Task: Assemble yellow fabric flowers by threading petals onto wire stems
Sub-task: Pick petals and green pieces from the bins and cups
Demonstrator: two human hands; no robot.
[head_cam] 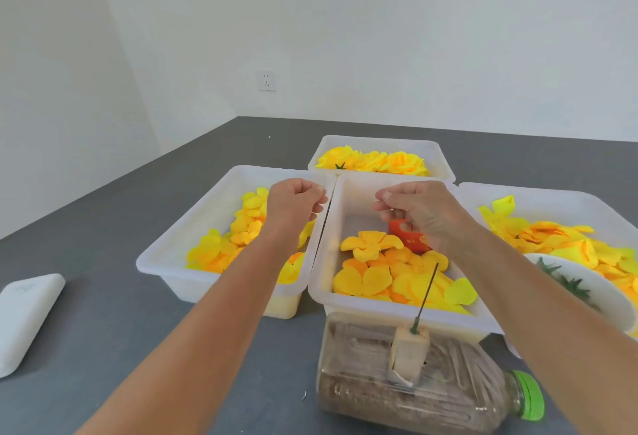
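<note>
Nearest, at 6 o'clock: plastic bottle (414, 389) lay on its side, green cap toward 4; the block (409, 348) strapped on it held an upright wire spike (427, 291), tip leaning toward 1. No label or writing was readable anywhere. Middle tray (345, 213) of yellow petals (371, 245) sat just beyond at 12. Hands were apart above it: left hand (297, 208) pinched a thin wire stem (324, 224) hanging along 12–6; right hand (414, 210) was curled, contents unclear. My read: right hand sat nearer the petals.
</note>
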